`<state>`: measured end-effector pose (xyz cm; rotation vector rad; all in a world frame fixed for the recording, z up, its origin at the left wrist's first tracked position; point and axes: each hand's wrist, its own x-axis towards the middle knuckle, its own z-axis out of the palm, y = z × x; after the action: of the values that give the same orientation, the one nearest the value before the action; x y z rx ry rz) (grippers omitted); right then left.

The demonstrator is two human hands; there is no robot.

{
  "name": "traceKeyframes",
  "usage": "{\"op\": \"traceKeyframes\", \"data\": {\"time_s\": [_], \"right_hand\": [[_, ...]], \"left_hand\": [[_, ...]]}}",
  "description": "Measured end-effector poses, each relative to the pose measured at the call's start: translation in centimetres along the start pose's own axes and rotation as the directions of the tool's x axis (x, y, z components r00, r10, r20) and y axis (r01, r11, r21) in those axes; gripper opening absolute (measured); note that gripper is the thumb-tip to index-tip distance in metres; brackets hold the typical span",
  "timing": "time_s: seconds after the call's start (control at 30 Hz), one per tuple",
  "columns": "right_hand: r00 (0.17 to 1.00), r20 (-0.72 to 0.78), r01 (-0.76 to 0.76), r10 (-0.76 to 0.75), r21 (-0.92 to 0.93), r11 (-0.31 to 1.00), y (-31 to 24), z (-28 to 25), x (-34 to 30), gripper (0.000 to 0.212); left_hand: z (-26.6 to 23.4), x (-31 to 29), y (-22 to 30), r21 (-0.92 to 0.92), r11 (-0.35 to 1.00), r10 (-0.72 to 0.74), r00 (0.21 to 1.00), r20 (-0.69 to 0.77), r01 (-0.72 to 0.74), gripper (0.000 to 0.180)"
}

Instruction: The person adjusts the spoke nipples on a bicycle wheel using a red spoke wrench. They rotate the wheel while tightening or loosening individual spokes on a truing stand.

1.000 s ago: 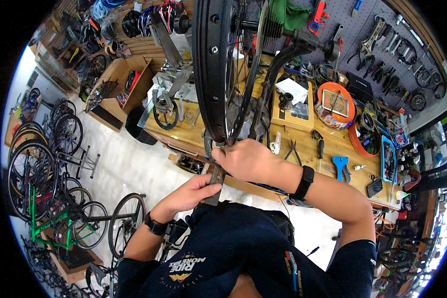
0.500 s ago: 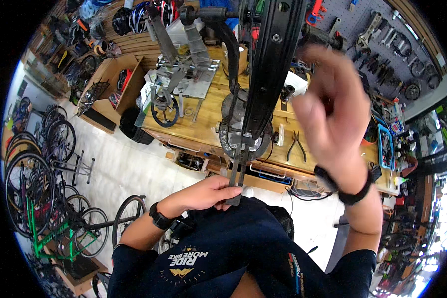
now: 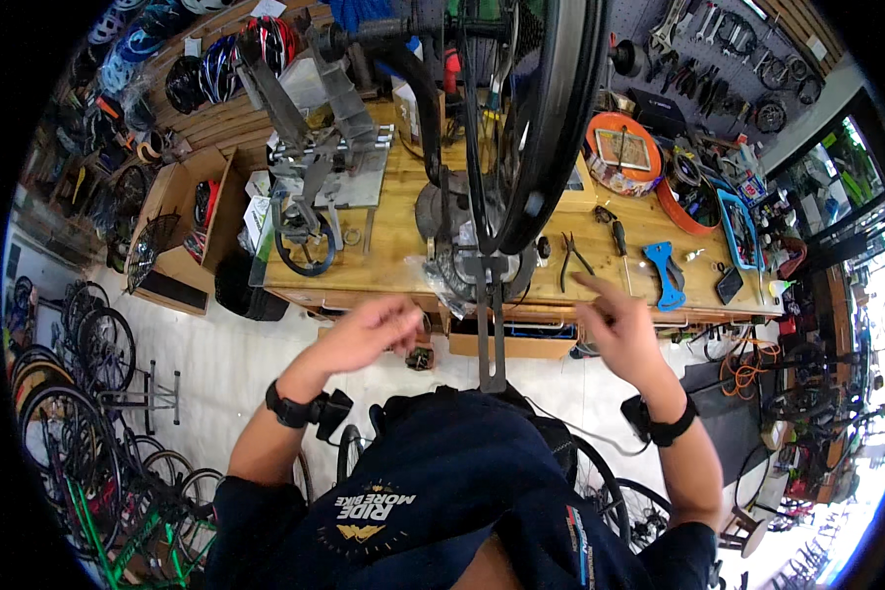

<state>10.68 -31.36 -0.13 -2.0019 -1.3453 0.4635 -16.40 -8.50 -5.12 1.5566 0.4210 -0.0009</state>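
Nearest, on either side below the black bicycle wheel point(image 3: 553, 128), two bare hands hang apart in the air, both empty: the left hand point(image 3: 372, 332), a little blurred, sits below and left of the wheel with its fingers loosely curled, and the right hand point(image 3: 621, 332) is below and right of it, fingers parted and slightly bent. Between them, a slotted grey metal bar point(image 3: 493, 378) reaches from just under the wheel toward the person's dark shirt point(image 3: 442, 462), touched by neither hand. The wheel itself stands upright in a dark metal stand point(image 3: 431, 138) on the wooden workbench point(image 3: 395, 211). Just right of the wheel's lower end lie open pliers point(image 3: 569, 247); farther right are a screwdriver point(image 3: 619, 236) and a blue tool point(image 3: 667, 277). Left of the wheel is a grey metal fixture point(image 3: 352, 108). Beyond the tools, well right of the wheel, sits a blue tray point(image 3: 729, 212). Farthest back, helmets point(image 3: 268, 47) hang left of the wheel, and a pegboard point(image 3: 698, 54) of hand tools rises to its right.
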Motion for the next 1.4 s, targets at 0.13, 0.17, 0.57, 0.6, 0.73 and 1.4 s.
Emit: {"op": "traceKeyframes", "data": {"time_s": [0.13,0.17,0.57,0.6,0.73,1.4], "right_hand": [[0.969,-0.13,-0.153,0.208,0.344,0.927,3.8,4.1,-3.6,0.017],[0.969,-0.14,-0.138,0.202,0.374,0.917,4.9,5.3,-4.4,0.016],[0.903,-0.038,-0.336,0.428,0.556,0.76,7.5,8.5,-8.6,0.012],[0.903,-0.03,-0.338,0.428,0.567,0.752,7.4,8.5,-8.5,0.012],[0.902,0.007,-0.367,0.432,0.542,0.756,7.5,8.0,-7.8,0.012],[0.88,0.242,-0.464,0.408,0.253,0.849,13.8,2.8,-3.9,0.013]], "left_hand": [[-0.9,1.9,0.2,0.029,0.988,0.153,0.954,-0.258,-0.15,0.03],[-1.0,2.5,0.5,0.114,0.977,0.208,0.934,-0.29,-0.182,0.031],[-0.5,5.6,1.8,0.551,0.802,0.479,0.801,-0.36,-0.232,0.043],[-0.3,5.6,3.3,0.515,0.832,0.448,0.798,-0.402,-0.208,0.04],[-1.0,7.1,7.9,0.181,0.888,0.458,0.848,-0.267,-0.423,0.05],[-3.0,7.2,13.9,0.107,0.693,0.721,0.682,-0.121,-0.713,0.053]]}}
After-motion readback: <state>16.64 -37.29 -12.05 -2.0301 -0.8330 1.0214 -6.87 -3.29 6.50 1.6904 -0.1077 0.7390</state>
